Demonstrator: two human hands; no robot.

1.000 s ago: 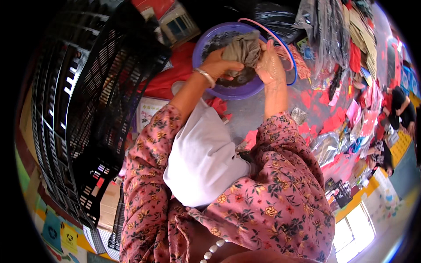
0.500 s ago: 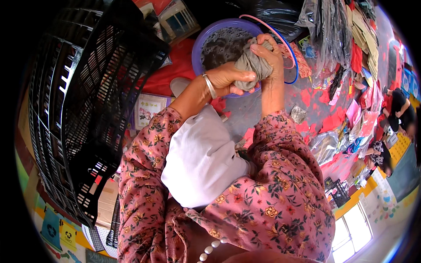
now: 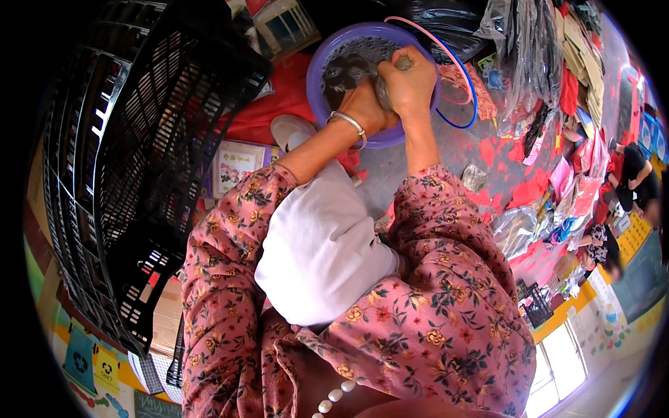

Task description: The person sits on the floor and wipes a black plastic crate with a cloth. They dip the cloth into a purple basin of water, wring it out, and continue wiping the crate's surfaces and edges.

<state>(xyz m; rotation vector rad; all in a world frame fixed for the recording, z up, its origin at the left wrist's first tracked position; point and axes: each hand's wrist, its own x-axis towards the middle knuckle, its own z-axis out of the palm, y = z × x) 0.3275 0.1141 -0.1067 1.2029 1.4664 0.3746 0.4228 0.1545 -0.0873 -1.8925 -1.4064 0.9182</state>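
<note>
Over a purple basin [image 3: 317, 104] of dark, sudsy water [image 3: 348, 66], both my hands grip a wet grey-green cloth [image 3: 382, 93]. My left hand [image 3: 366, 106], with a silver bangle on its wrist, is closed round the lower part of it. A fist is what my right hand [image 3: 411, 80] makes at the upper end, and a bit of cloth pokes out by its thumb. Most of the cloth is hidden inside the fingers. The hands are close together above the basin's near right side.
Tall black plastic crates [image 3: 146, 139] stand at the left. Pink and blue hoops [image 3: 465, 122] lean at the basin's right, near hanging clear plastic bags [image 3: 523, 63]. A framed picture [image 3: 237, 167] and a grey slipper [image 3: 289, 129] lie nearby. Other people [image 3: 634, 177] are at the far right.
Both hands have drawn in tighter round the cloth, which was a larger visible bundle before. They now sit further over the basin, with the right hand turned into a fist.
</note>
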